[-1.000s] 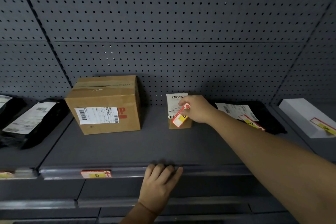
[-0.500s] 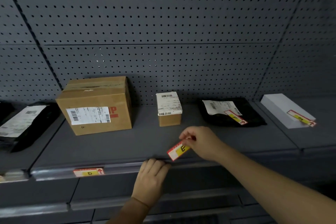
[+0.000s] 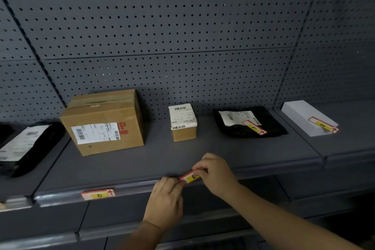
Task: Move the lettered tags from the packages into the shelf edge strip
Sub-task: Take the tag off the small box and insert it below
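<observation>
A: Where is the E tag (image 3: 191,177)?

B: At the near edge of the shelf (image 3: 154,160), right at the strip (image 3: 129,189). Both hands are on it. The right hand (image 3: 215,172) pinches its right end between thumb and curled fingers; the left hand (image 3: 165,202) has its fingertips curled onto the left end, knuckles toward the camera.

A: Is it seated in the strip?

B: I cannot tell. It lies tilted, right end a little higher, along the top lip of the strip, and the fingers cover both ends.

A: So the hands are together?

B: Close, with only the tag's middle showing between them. Both are clamped on that tag.

A: Other tags?

B: The D tag (image 3: 98,195) sits in the strip to the left, below the big box (image 3: 103,122). The F tag (image 3: 254,127) lies on the black bag (image 3: 251,124), overlapping the bag's white label. The G tag (image 3: 323,126) lies on the white box (image 3: 306,116) on the next shelf section, far right.

A: And the package behind the hands?

B: The small box (image 3: 183,122) stands toward the back of the shelf, between the big box and the black bag, with a white shipping label folded over its top and front. It carries no tag.

A: Anything at the left?

B: Another black bag with a white label (image 3: 22,146), on the left section, well apart from the hands. A pegboard wall (image 3: 162,26) runs behind everything.
</observation>
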